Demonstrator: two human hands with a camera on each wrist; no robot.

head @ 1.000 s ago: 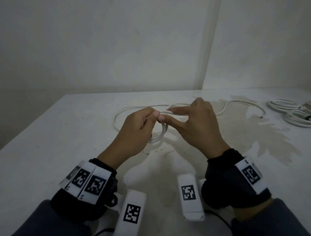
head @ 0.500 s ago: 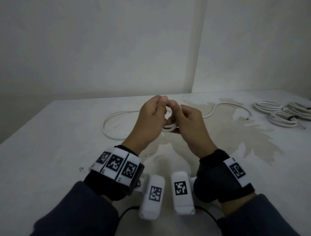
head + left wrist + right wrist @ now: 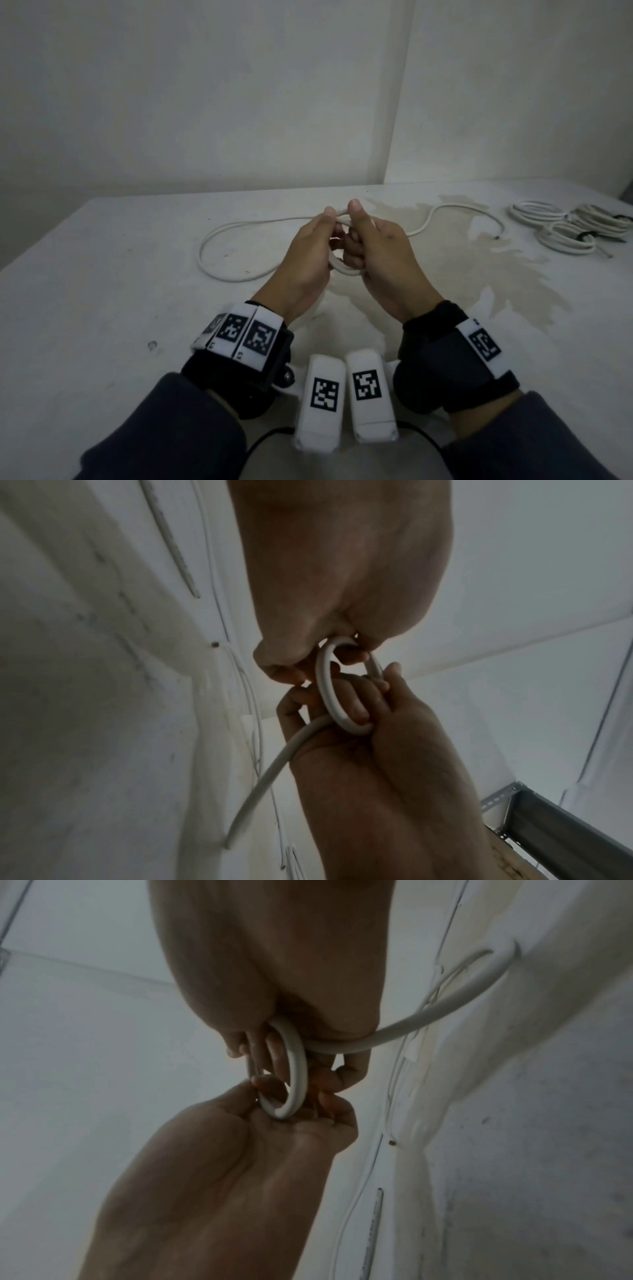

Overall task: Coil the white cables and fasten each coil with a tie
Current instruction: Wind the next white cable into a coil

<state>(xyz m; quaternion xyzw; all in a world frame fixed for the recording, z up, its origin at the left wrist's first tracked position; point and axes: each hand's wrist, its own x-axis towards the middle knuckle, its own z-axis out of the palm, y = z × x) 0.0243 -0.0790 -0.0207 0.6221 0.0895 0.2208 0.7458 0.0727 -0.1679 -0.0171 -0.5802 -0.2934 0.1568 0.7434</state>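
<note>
Both the left hand (image 3: 308, 253) and right hand (image 3: 383, 253) grip clench 1 small loop (image 3: 344, 270) of white cable (image 3: 219, 270), keeping it from springing open above the surface (image 3: 102, 291)

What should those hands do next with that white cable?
Probably draw in another turn: both the left hand and right hand grip a small loop, while most of the white cable lies uncoiled on the table.

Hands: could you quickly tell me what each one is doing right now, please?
Left hand: fingers grip the small cable loop.
Right hand: fingers grip the same loop.
</note>
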